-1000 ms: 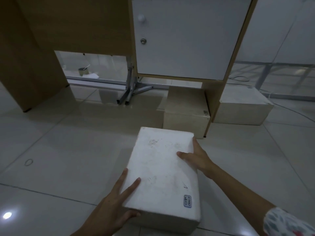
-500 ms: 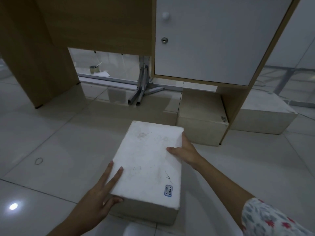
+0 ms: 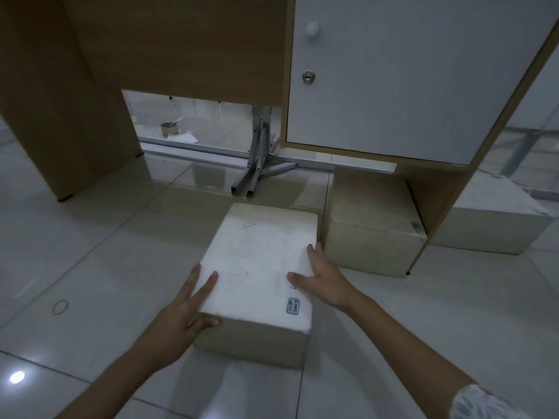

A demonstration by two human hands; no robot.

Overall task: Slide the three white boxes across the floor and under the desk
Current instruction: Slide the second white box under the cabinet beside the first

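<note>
Both hands press flat on the near box [image 3: 257, 261] on the floor [image 3: 75, 237]: left hand [image 3: 181, 316] at its near-left corner, fingers spread; right hand [image 3: 323, 282] on its right edge, fingers open. Just right, a second box [image 3: 372, 234] sits under the desk [image 3: 181, 55]; a third [image 3: 496, 219] lies beyond the side panel. A small label [image 3: 293, 305] bears handwriting, not clearly readable.

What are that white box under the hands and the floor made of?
The white box looks like foam, perhaps polystyrene: matte, faintly pitted and scuffed, with soft rounded edges. The floor looks like glazed tile: glossy, mirroring a lamp, with thin grout lines.
</note>
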